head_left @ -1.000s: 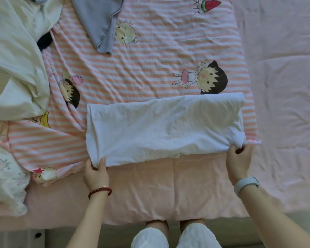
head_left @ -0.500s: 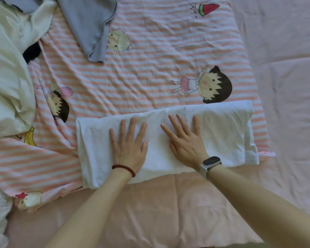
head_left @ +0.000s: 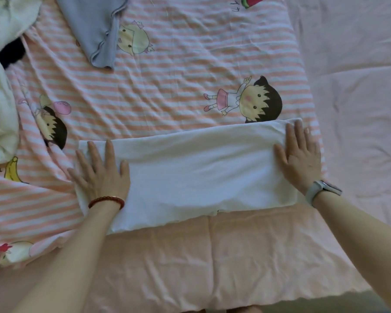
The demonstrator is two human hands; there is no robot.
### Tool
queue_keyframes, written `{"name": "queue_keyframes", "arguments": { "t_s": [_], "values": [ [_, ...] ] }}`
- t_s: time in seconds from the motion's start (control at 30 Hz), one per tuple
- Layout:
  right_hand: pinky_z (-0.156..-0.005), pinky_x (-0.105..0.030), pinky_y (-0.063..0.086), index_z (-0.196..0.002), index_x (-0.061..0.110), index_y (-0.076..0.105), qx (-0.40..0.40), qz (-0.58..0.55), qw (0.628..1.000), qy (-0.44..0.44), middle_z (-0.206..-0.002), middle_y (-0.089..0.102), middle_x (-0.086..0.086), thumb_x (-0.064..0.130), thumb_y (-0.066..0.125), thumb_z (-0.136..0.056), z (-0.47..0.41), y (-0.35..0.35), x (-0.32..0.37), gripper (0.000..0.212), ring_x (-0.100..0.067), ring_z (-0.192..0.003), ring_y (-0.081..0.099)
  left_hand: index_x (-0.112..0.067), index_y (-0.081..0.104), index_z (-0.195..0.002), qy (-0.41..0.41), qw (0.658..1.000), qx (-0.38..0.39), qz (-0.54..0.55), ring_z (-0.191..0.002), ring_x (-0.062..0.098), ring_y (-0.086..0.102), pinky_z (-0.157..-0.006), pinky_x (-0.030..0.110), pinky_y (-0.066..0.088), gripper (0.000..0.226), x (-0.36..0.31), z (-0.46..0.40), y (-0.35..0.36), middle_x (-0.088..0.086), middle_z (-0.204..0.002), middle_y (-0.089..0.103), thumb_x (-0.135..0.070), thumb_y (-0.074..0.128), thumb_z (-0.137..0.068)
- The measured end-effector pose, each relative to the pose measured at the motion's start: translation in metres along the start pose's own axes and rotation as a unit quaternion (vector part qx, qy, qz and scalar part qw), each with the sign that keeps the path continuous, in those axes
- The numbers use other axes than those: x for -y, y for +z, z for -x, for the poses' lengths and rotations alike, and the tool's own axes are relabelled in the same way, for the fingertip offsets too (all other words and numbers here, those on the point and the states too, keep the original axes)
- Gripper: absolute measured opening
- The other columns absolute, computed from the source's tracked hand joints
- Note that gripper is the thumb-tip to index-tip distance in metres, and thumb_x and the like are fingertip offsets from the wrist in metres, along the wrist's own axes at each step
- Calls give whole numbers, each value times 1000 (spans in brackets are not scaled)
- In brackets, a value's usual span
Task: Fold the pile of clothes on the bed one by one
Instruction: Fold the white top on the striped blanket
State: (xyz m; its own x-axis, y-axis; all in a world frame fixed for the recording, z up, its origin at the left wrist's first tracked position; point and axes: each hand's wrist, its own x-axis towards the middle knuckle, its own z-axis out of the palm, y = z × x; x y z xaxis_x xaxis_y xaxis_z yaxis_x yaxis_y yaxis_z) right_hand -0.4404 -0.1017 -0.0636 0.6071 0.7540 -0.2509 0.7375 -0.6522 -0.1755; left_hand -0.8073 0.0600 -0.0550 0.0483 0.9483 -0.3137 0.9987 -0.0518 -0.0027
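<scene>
Hands lie flat, fingers straight, gripping nothing: the left hand (head_left: 101,175) presses the left end of the white cloth (head_left: 190,175), the right hand (head_left: 301,159) its right end. Between them the cloth stretches, folded, on the bed (head_left: 190,263). Beyond the left hand lies a grey garment (head_left: 93,30).

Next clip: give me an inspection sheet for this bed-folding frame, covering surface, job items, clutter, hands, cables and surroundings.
Surface: pink sheet under a striped cartoon blanket, both wrinkled.
Job's things: white garment folded into a long band, lying flat; blue garment unfolded at top; cream pile at left edge.
Clutter: black item partly hidden beside the pile.
Hands: left hand and right hand flat on the band's ends, fingers straight.
Cables: nothing seen.
Surroundings: nothing seen beyond the bed.
</scene>
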Motion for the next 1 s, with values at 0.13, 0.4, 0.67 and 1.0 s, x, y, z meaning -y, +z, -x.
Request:
{"name": "queue_keyframes", "arguments": {
  "t_s": [0.13, 0.4, 0.67, 1.0],
  "values": [
    [-93, -37, 36, -127, 4, 43, -76, -254, 953, 149, -122, 49, -13, 48, 57, -83, 22, -8, 4, 64, -32, -117, 44, -34, 5, -147, 110, 993, -31, 35, -143, 28, -9, -108, 49, -19, 62, -31, 59, 10, 6, -157, 1, -51, 28, -91],
    [-60, -32, 34, -82, -2, 49, -7, -312, 940, 141, -75, 52, -12, 17, 57, -88, 42, -29, 16, 21, -29, -74, 49, -44, -11, -139, 134, 988, 75, -31, -141, 28, -17, -102, 54, -24, 65, -53, 97, 51, -3, -149, -23, -69, 0, -80],
    [-53, -18, 30, -78, 9, 49, 65, -330, 935, -115, -65, 46, 1, 7, 49, -90, 78, -106, 150, 12, -11, -59, 41, -19, 47, -133, -3, 896, 118, 429, -130, 15, 38, -108, 30, 29, 36, -15, 90, -13, 4, -145, 41, -25, 41, -99],
    [-95, -30, 42, -139, 15, 41, 348, -316, 858, -207, -118, 61, -5, 23, 45, -97, 140, -42, 308, 43, -18, -106, 57, -13, 73, -100, -258, 463, 258, 808, -97, 27, 65, -83, 39, 52, 49, 83, 80, -48, 11, -106, 67, -48, 46, -80]
  ]
}}
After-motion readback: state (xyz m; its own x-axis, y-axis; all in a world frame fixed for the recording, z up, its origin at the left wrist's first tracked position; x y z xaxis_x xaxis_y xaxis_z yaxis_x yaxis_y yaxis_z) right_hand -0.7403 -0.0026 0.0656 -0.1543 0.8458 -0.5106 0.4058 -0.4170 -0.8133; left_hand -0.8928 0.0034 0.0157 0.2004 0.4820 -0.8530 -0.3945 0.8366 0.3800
